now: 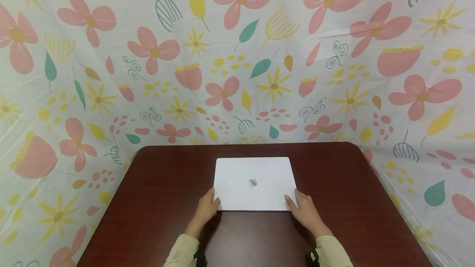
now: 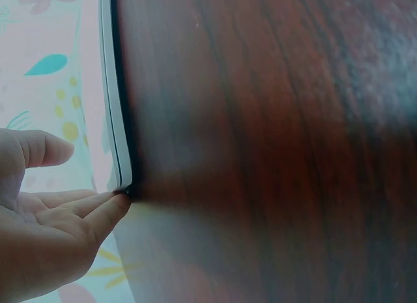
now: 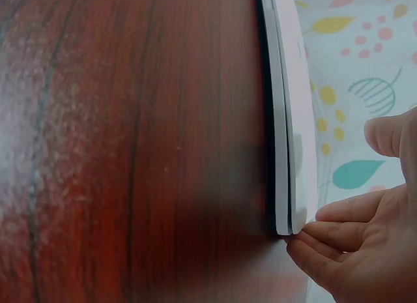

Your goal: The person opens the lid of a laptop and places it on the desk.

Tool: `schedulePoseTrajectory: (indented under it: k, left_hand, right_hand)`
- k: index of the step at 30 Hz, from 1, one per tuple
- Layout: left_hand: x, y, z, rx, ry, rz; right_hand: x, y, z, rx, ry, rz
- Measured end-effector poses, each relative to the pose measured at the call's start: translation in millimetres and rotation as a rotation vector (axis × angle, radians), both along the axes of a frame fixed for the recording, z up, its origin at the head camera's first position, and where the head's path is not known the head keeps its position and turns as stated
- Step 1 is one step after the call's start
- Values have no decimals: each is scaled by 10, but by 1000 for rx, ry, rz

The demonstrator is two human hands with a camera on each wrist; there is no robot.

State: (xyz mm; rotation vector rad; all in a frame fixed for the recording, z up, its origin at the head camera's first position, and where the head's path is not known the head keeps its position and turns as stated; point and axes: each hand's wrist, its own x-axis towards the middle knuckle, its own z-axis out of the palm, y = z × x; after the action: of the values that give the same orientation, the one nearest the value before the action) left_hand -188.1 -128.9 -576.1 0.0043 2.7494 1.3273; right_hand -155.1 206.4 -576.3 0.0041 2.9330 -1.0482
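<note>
A closed silver-white laptop [image 1: 237,195] with a small logo on its lid lies flat on the dark red-brown table [image 1: 167,176]. At its left side, near the front corner, my left hand [image 1: 205,208] touches the edge with its fingertips. My right hand [image 1: 307,212] does the same at the right edge. In the left wrist view the fingers reach the side of the laptop [image 2: 117,120] while the thumb [image 2: 52,148] stands apart above the lid. The right wrist view shows nearly straight fingers against the edge, and the thumb [image 3: 383,133] also raised off the lid.
A white cloth [image 1: 230,114] printed with pink flowers and leaves hangs behind the table and along both its sides. Both forearms wear light beige sleeves [image 1: 182,250], with dark straps at the wrists. Wood surface surrounds the laptop.
</note>
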Motion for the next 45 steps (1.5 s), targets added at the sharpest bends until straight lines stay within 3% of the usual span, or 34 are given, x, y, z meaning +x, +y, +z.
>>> schedulePoseTrajectory:
  k: [22, 31, 39, 45]
  left_hand:
    - [45, -96, 23, -26, 34, 34]
    - [61, -172, -25, -19, 88, -43]
    - [86, -229, -40, -64, 74, -118]
    - [106, -279, -58, -83, 101, -181]
  right_hand:
    - [20, -80, 35, -9, 22, 43]
    - [-12, 67, 0, 14, 13, 93]
    - [-23, 132, -44, 112, 98, 182]
    - [-38, 176, -133, 168, 154, 245]
